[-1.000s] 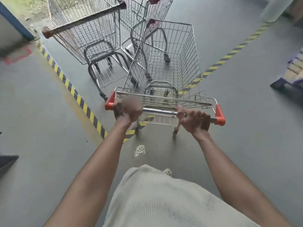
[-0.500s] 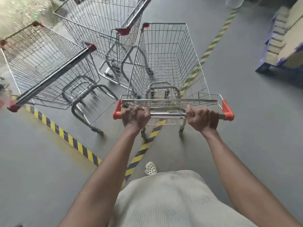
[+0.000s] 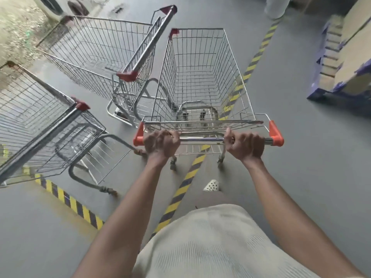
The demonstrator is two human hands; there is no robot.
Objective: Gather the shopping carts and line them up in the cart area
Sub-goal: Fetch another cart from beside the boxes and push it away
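An empty wire shopping cart [image 3: 200,63] with orange handle caps stands straight ahead of me. My left hand [image 3: 160,142] grips the left part of its handle bar [image 3: 202,139] and my right hand [image 3: 246,144] grips the right part. A second empty cart [image 3: 96,51] stands to the front left, its handle end close against my cart's left side. A third cart [image 3: 36,125] stands at the left, angled, with its rear wheels near mine.
Yellow-and-black striped floor tape [image 3: 180,189] runs under my cart toward the far right, and a second strip [image 3: 68,199] runs off to the left. A blue pallet with cardboard boxes [image 3: 341,67] sits at the right. The floor is grey concrete. A white shoe [image 3: 211,185] shows below the cart.
The view has swung left and the two other carts have spread into sight at my left. My cart has drawn alongside the front-left cart. Both hands keep their grip on the handle.
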